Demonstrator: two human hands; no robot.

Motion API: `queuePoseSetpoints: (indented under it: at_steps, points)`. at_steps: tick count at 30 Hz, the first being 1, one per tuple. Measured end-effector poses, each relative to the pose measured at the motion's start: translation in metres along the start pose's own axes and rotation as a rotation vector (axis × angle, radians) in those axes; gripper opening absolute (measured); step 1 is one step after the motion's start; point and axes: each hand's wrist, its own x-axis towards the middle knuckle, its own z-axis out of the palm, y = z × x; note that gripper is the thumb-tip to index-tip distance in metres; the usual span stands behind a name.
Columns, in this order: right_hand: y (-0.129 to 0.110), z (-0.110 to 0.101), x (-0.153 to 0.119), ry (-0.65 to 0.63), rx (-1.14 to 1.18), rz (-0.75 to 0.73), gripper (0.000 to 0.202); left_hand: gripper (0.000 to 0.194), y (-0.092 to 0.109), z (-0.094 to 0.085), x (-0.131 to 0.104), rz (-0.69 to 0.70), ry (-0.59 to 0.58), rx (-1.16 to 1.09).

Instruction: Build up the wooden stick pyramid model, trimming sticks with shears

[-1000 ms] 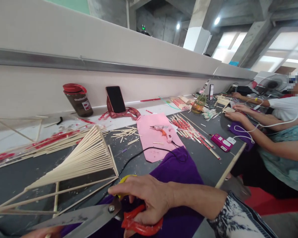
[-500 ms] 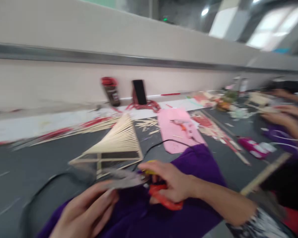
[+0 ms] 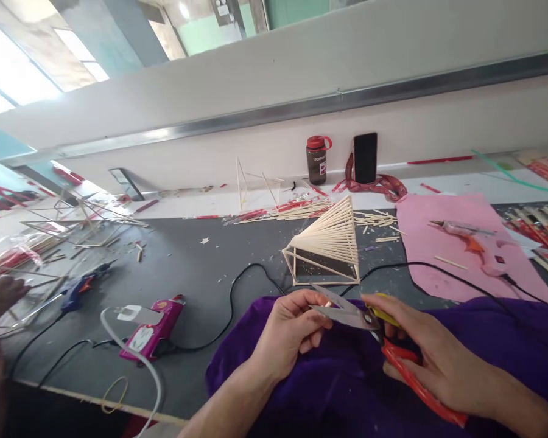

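Observation:
My right hand (image 3: 442, 359) grips scissors (image 3: 347, 316) with one red and one yellow handle. Their blades are parted and point left at my left hand (image 3: 292, 328). Between its thumb and forefinger, that hand pinches a thin pale stick (image 3: 328, 303), whose short tip shows at the blades; the rest is hidden by the fingers. Just beyond the hands stands a frame (image 3: 324, 243) of pale wooden sticks, with a fan of sticks twisting up to a peak. Purple cloth (image 3: 296, 389) lies beneath both hands.
A glue gun (image 3: 475, 243) rests on pink paper (image 3: 420, 213) at right. Black cords cross the table to a magenta power strip (image 3: 153, 328). Behind stand a bottle (image 3: 317, 161) and a phone (image 3: 365, 158). Another person's hand (image 3: 0, 298) is at far left, near a blue glue gun (image 3: 84, 286).
The view has swung left, bringing the power strip and the other person's hand at left into sight. The scissors stay in my right hand; the stick in my left now shows.

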Motion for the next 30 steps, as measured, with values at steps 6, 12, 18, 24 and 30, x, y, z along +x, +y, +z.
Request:
queuePoseSetpoints:
  at_steps: [6,12,18,24,30]
  points:
    - [0.0,0.003,0.002,0.044,-0.104,-0.073,0.064,0.027,-0.002,-0.001,0.001,-0.017,0.019,0.019]
    - [0.0,0.004,0.003,0.065,-0.145,-0.113,0.066,0.031,-0.004,0.001,0.001,0.019,0.026,0.077]
    - [0.0,0.008,0.001,0.078,-0.112,-0.099,0.066,0.034,-0.008,-0.004,0.001,0.045,0.026,0.134]
    - [0.002,0.01,-0.001,0.087,-0.113,-0.085,0.066,0.033,-0.011,-0.005,0.0,0.107,0.001,0.14]
    - [0.002,0.014,0.0,0.109,-0.114,-0.122,0.073,0.04,-0.016,-0.006,0.0,0.148,-0.029,0.156]
